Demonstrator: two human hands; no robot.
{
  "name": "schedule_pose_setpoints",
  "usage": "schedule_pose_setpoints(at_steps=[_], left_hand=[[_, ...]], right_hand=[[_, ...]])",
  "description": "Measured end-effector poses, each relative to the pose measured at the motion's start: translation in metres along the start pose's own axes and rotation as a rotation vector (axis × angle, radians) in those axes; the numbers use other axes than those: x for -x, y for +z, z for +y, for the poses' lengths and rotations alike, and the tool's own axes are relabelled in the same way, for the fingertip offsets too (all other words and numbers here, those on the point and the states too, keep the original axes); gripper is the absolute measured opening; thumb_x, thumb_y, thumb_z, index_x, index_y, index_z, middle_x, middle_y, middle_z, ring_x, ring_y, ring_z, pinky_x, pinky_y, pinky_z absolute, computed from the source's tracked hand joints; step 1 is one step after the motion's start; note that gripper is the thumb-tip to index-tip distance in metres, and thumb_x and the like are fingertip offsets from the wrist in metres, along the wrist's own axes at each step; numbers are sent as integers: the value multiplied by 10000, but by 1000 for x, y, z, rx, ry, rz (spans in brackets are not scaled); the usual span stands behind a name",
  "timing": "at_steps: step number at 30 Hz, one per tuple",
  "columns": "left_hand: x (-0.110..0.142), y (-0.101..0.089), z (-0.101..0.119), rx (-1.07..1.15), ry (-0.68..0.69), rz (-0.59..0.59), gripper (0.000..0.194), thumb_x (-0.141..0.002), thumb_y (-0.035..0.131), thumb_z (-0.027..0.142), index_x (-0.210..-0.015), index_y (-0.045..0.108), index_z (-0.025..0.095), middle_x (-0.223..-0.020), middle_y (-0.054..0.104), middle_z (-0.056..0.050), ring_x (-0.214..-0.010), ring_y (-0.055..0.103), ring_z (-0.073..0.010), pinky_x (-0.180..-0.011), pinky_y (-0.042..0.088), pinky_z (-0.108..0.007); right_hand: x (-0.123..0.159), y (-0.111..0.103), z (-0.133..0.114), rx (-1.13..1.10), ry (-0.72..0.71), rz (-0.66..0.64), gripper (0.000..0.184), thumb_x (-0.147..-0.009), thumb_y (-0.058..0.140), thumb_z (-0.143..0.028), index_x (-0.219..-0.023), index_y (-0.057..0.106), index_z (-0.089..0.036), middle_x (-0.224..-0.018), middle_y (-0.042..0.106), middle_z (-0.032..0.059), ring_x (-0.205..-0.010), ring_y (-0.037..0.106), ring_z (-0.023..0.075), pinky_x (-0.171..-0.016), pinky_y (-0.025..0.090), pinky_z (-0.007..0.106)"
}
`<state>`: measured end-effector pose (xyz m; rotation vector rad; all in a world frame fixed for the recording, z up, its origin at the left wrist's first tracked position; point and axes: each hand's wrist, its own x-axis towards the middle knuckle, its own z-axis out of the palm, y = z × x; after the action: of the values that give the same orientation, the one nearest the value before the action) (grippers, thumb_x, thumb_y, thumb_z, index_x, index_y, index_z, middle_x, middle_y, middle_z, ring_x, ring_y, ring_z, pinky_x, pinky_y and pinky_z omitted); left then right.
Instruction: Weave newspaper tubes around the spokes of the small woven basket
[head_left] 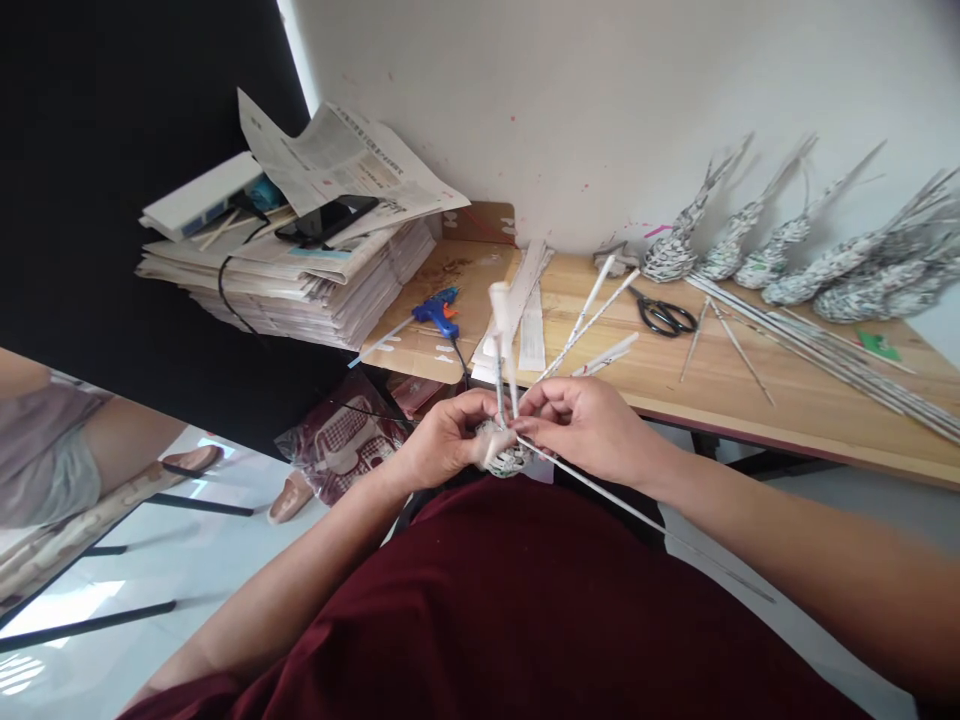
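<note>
Close to my body, a small rounded piece woven from rolled newspaper point(510, 462) sits between my hands, with several paper tubes standing up out of it. My left hand point(448, 436) is closed around its left side, thumb toward the top. At its upper right, my right hand point(581, 425) pinches a thin rolled-paper strip point(615, 498), whose long end trails down to the right beneath my forearm. The upright tubes are partly blurred, and my fingers hide some of the weave.
On the wooden table point(660, 375) lie black-handled scissors point(664, 313), long paper tubes point(825, 350) and a blue glue gun point(437, 312). Woven newspaper pieces point(671, 255) line the wall. Stacked newspapers point(300, 290) with a phone point(326, 220) stand left. Another person's legs point(127, 450) show at far left.
</note>
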<state>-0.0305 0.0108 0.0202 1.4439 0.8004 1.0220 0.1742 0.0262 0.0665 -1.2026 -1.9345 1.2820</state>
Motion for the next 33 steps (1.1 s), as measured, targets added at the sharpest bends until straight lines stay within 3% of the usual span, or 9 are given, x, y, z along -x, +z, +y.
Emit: schedule_pose_setpoints(at_steps=[6,15,18,21,24,28,31,33], left_hand=[[5,0,0,54,-49,-47,182,-864,740,289,-931,642,151,-969,657,-51,-925,623,-161,-869,499,-293],[5,6,-2,114,-38,41,267,-878,725,358,-1007,621,150,-888,623,-27,-840,582,-137,-784,478,-255],[5,10,-3,175,-24,63,276,-874,727,375,-994,616,153,-901,635,-31,-831,578,-134,-776,474,-252],[6,14,-3,211,-26,35,290,-878,720,391,-1007,603,159,-937,647,-42,-849,592,-147,-778,475,-261],[7,18,-4,160,-33,38,301,-883,713,398,-1022,589,162,-925,642,-39,-870,595,-160,-789,475,-267],[7,21,-4,65,-21,105,298,-917,658,420,-1036,575,160,-928,639,-39,-890,591,-164,-809,480,-270],[7,22,-3,19,-13,161,290,-930,627,428,-1020,562,160,-944,638,-42,-847,582,-149,-780,483,-262],[7,23,-3,-45,-10,183,272,-927,627,418,-991,559,163,-910,630,-34,-816,576,-144,-754,479,-254]], right_hand=[[3,-5,2,-276,-66,-152,86,-822,691,-246,-833,634,-183,-684,648,-32,-603,631,115,-598,551,255],[7,-12,22,-283,-202,-158,176,-855,749,-314,-969,728,-180,-824,727,25,-724,691,145,-675,573,283],[7,-8,24,-282,-236,-76,201,-796,819,-288,-951,730,-196,-817,724,9,-736,674,142,-686,552,267],[8,3,23,-256,-279,66,113,-829,790,-282,-869,718,-204,-754,696,-16,-649,617,112,-620,513,238],[9,15,24,-333,-275,191,148,-834,784,-299,-811,671,-206,-689,661,-35,-588,581,106,-563,491,236],[15,21,26,-88,-348,340,137,-866,752,-257,-775,664,-206,-684,678,-19,-606,613,122,-580,504,251],[19,18,27,199,-571,384,50,-871,740,-173,-877,705,-207,-866,754,28,-805,702,161,-762,556,287],[21,16,27,343,-708,370,113,-867,738,-125,-940,703,-204,-918,764,43,-861,716,166,-814,562,287]])
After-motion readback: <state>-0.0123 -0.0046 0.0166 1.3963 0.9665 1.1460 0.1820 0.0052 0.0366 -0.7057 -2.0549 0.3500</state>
